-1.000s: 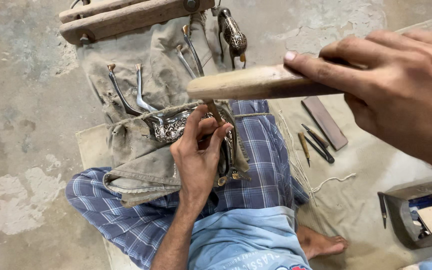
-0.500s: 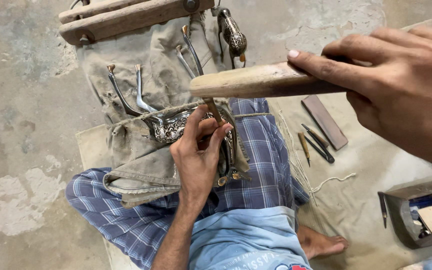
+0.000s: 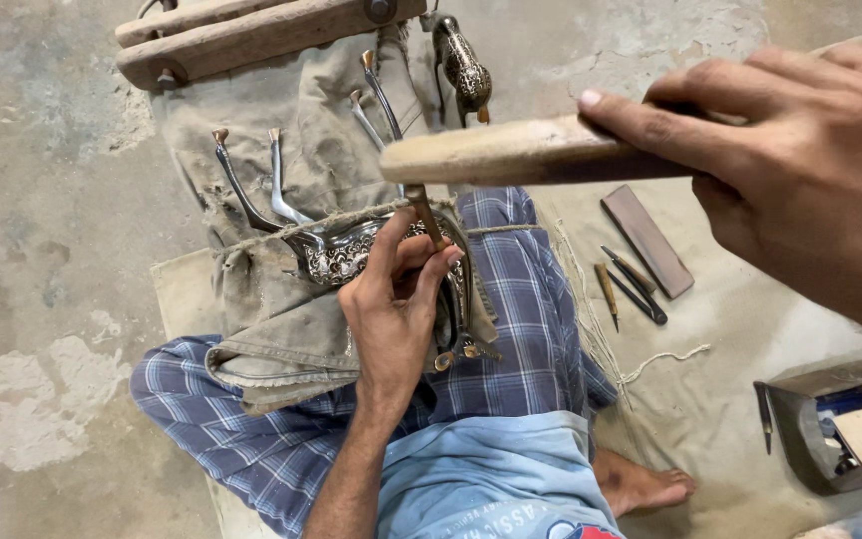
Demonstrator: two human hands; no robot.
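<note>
The left hand [image 3: 391,309] pinched a thin chisel [image 3: 425,217] between thumb and fingers, its tip set upright on the ornate metal piece [image 3: 346,258]. This piece lay on the person's lap, over the blue checked cloth [image 3: 511,309], and was partly wrapped in a canvas rag [image 3: 281,339] tied with string. Curved metal legs [image 3: 241,185] of the piece stuck out over the rag toward the floor [image 3: 32,250].

The right hand [image 3: 800,170] was clenched around a wooden mallet [image 3: 511,150], held level just above the top of the chisel; whether the two touched I could not tell.

Beside the right knee, on a beige sheet [image 3: 710,399], lay a flat dark stone [image 3: 647,241] and several small punches [image 3: 631,284], close together. A grey tray [image 3: 830,419] with small things stood near the right edge. At the top lay a wooden clamp [image 3: 251,35], and just beside it a small engraved metal bird [image 3: 464,68]. A bare foot [image 3: 641,484] rested on the sheet.
</note>
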